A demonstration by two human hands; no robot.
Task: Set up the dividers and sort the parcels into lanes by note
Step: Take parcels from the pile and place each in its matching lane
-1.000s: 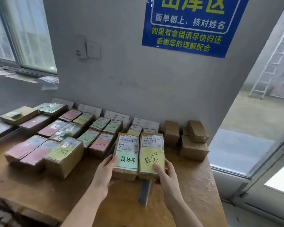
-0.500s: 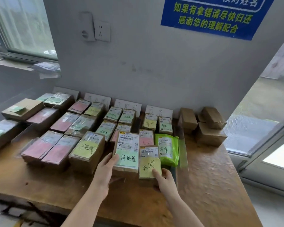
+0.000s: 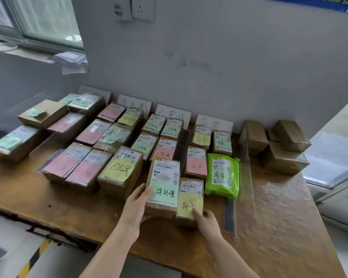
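My left hand (image 3: 136,207) grips the near left edge of a brown parcel with a green note (image 3: 165,185). My right hand (image 3: 206,221) holds the near end of a smaller parcel with a yellow note (image 3: 190,201), which rests on the wooden table (image 3: 279,227) right beside the first. Behind them, rows of noted parcels run back to white label cards (image 3: 174,115) leaning on the wall. A green bag parcel (image 3: 222,175) lies in the right lane. A clear divider (image 3: 246,167) stands upright to its right, and a dark divider strip (image 3: 182,149) lies between two lanes.
Plain brown boxes (image 3: 281,145) are stacked at the back right of the table. More parcels (image 3: 14,142) lie at the far left near a clear panel. The table's right edge borders a glass door (image 3: 333,157). A wall socket (image 3: 142,8) sits above.
Both hands have lowered the two parcels from a raised position to the table, the yellow-note one at the front of the right lane. The view has tilted down and moved closer.
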